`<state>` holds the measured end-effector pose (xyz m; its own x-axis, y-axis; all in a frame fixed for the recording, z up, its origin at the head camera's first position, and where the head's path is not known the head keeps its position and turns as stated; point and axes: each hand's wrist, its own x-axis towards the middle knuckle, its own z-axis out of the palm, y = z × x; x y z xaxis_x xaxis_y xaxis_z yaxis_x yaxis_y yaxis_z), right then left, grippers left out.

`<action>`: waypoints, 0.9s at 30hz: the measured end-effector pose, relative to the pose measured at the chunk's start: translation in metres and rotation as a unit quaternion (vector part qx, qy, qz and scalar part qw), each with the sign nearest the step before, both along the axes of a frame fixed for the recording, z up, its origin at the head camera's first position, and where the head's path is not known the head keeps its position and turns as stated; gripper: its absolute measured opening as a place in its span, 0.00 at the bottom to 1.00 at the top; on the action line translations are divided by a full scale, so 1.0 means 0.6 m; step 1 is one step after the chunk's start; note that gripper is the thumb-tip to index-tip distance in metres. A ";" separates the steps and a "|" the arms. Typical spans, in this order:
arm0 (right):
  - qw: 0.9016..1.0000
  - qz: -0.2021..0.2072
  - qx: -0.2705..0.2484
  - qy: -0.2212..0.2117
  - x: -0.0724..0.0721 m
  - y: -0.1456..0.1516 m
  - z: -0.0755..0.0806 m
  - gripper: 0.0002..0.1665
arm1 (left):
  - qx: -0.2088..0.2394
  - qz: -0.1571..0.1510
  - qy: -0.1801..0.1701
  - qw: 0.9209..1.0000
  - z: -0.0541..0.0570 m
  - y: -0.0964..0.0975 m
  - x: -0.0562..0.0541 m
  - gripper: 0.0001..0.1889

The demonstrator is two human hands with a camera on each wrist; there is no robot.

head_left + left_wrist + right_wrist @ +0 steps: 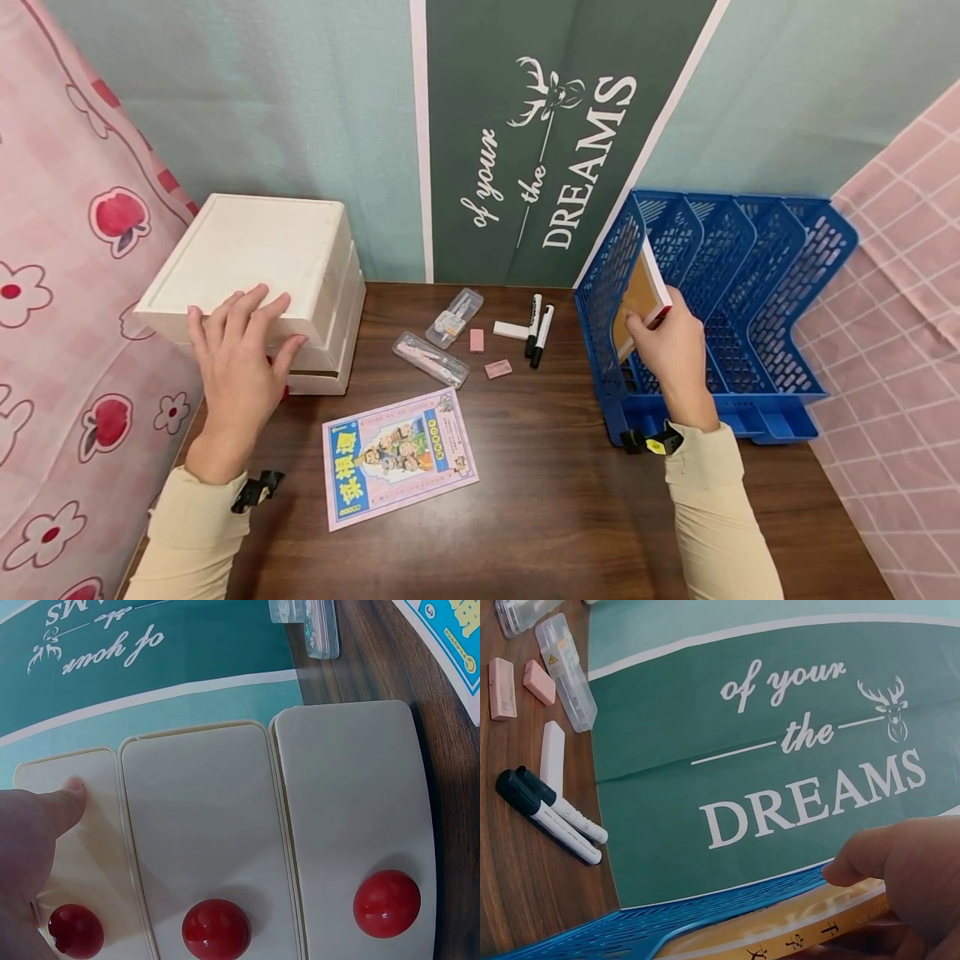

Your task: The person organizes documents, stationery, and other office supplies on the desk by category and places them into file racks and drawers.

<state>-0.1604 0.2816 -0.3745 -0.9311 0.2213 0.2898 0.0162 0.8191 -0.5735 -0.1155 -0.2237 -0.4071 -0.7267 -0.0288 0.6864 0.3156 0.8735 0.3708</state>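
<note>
My left hand (238, 358) rests on the front edge of a white drawer box (247, 250), fingers spread over its top. In the left wrist view the thumb lies against one drawer front, above a red round knob (76, 931). All three drawer fronts there sit side by side, each with a knob. My right hand (670, 346) grips a book (636, 283) with a yellow cover, thumb on the cover and fingers mostly hidden behind. The book stands upright in the leftmost slot of a blue file rack (613, 267), by its perforated side wall.
A colourful booklet (401, 457) lies flat at mid-table. Behind it are two clear plastic cases (430, 360), two pink erasers (498, 368), a white block (511, 330) and two black-capped markers (542, 335). A green printed cloth (517, 208) hangs at the back.
</note>
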 end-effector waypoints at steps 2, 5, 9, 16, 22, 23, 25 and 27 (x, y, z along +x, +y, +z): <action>1.000 -0.001 -0.003 -0.001 0.000 0.001 -0.001 0.36 | 0.000 0.000 0.001 1.000 -0.001 0.000 0.000 0.29; 1.000 -0.005 -0.005 -0.005 0.001 0.002 -0.002 0.36 | 0.001 -0.001 0.002 1.000 -0.001 0.000 0.000 0.29; 1.000 -0.009 -0.003 -0.003 0.003 0.004 -0.002 0.35 | 0.001 -0.001 0.002 1.000 0.000 0.001 0.000 0.29; 1.000 -0.017 -0.001 0.006 0.005 0.007 -0.005 0.37 | 0.002 -0.002 0.006 1.000 0.001 0.001 0.000 0.29; 1.000 -0.021 0.005 0.010 0.007 0.010 0.000 0.39 | 0.002 -0.002 0.008 1.000 0.001 0.002 0.000 0.29; 1.000 -0.023 0.005 0.012 0.009 0.010 0.001 0.39 | 0.002 -0.002 0.008 1.000 0.002 0.002 0.000 0.29; 0.999 -0.027 0.007 0.017 0.013 0.010 0.005 0.40 | 0.003 -0.002 0.009 1.000 0.002 0.002 0.000 0.29; 0.999 -0.032 0.004 0.031 0.017 0.010 0.011 0.41 | 0.004 -0.002 0.010 1.000 0.002 0.002 0.000 0.29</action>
